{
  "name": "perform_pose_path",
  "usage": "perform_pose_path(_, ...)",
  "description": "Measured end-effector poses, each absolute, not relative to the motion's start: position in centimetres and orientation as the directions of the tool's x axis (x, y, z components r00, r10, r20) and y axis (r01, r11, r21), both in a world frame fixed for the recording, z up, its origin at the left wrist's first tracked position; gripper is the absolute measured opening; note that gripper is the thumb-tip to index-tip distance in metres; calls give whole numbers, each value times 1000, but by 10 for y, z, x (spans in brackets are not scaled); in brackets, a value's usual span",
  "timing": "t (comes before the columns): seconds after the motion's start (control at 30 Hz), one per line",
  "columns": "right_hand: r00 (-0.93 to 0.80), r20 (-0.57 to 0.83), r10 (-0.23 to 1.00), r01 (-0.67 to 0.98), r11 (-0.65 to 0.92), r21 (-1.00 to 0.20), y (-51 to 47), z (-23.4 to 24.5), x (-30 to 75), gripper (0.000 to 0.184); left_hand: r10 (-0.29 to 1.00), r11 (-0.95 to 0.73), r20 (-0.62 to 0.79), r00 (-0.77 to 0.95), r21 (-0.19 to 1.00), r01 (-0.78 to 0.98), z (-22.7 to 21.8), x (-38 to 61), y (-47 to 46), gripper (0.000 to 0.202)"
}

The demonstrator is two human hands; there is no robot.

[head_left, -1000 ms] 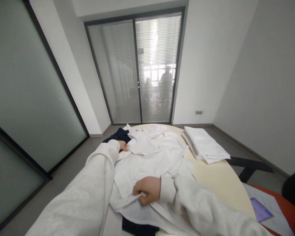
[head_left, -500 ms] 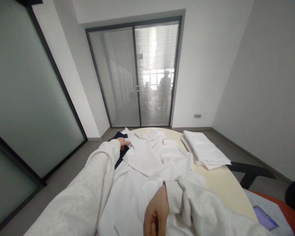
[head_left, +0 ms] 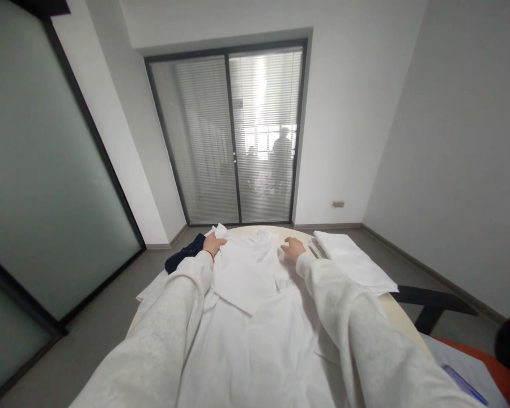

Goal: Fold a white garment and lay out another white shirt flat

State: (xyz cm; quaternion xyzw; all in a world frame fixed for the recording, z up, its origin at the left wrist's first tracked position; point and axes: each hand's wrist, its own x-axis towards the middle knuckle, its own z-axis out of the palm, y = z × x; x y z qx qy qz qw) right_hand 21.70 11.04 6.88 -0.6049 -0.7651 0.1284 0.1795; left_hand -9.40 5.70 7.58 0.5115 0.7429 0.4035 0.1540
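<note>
A white shirt (head_left: 255,340) lies spread over the round table, its collar end at the far edge. At the shirt's far left shoulder, my left hand (head_left: 215,243) is closed on the white cloth, thumb toward the middle. My right hand (head_left: 294,248) is at the far right shoulder, fingers apart and pointing left; any contact with the cloth is hard to make out. Beside my left hand is a dark navy folded cloth (head_left: 185,253). My long pale sleeves cover parts of the shirt's sides.
A stack of folded white cloth (head_left: 351,260) sits on the right of the cream table (head_left: 402,317). Past the right edge are a black chair armrest (head_left: 436,299), an orange seat with papers, and a phone (head_left: 463,384). A glass door with blinds (head_left: 266,187) stands beyond.
My right hand has moved from the near middle to the shirt's far right shoulder. My left hand has shifted slightly. The shirt's upper part lies straighter, and the navy cloth has moved left.
</note>
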Motion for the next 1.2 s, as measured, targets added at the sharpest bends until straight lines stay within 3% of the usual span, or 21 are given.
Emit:
perform_pose_path(0.07, -148, 96, 984, 907, 173, -384, 120, 54, 225, 44, 851, 44, 321, -416, 745, 666, 80, -101, 57, 45)
perform_pose_path(0.13, -117, 73, 990, 933, 135, -334, 125, 41, 229, 47, 837, 58, 362, -410, 686, 725, 78, -109, 57, 46)
perform_pose_path(0.3, -61, 65, 996, 958, 76, -277, 135, 25, 226, 47, 856, 410, 89, -510, 485, 772, 64, -122, 61, 62)
perform_pose_path(0.37, 15, 58, 998, 947, 5, -320, 139, 24, 224, 49, 811, 483, 97, -576, 442, 755, 59, -121, 64, 71)
perform_pose_path(0.47, 140, 60, 988, 926, -109, -362, 142, 24, 223, 57, 787, 492, 127, -604, 462, 738, 51, -117, 70, 69)
perform_pose_path(0.6, 160, 104, 982, 940, -120, -320, 142, 19, 224, 38, 825, 487, 18, -565, 483, 728, 37, -121, 76, 47)
perform_pose_path(0.67, 145, 103, 984, 950, -110, -292, 142, 18, 226, 40, 838, 475, 10, -545, 476, 740, 31, -125, 76, 35)
perform_pose_path(0.73, 130, 75, 989, 956, -104, -274, 144, 19, 228, 46, 852, 450, 26, -523, 474, 757, 26, -128, 74, 29)
perform_pose_path(0.9, 104, 48, 993, 952, -86, -293, 146, 24, 229, 30, 874, 330, 163, -459, 495, 804, 30, -125, 68, 33)
perform_pose_path(1.07, 240, 187, 953, 876, -129, -465, 141, 25, 232, 42, 800, 233, 380, -465, 518, 823, 36, -119, 60, 39)
perform_pose_path(1.13, 321, 173, 931, 818, -180, -546, 141, 23, 236, 46, 769, 264, 377, -516, 548, 794, 32, -121, 60, 39)
perform_pose_path(1.2, 339, 112, 934, 795, -220, -565, 141, 22, 241, 45, 761, 338, 285, -583, 592, 732, 26, -125, 62, 39)
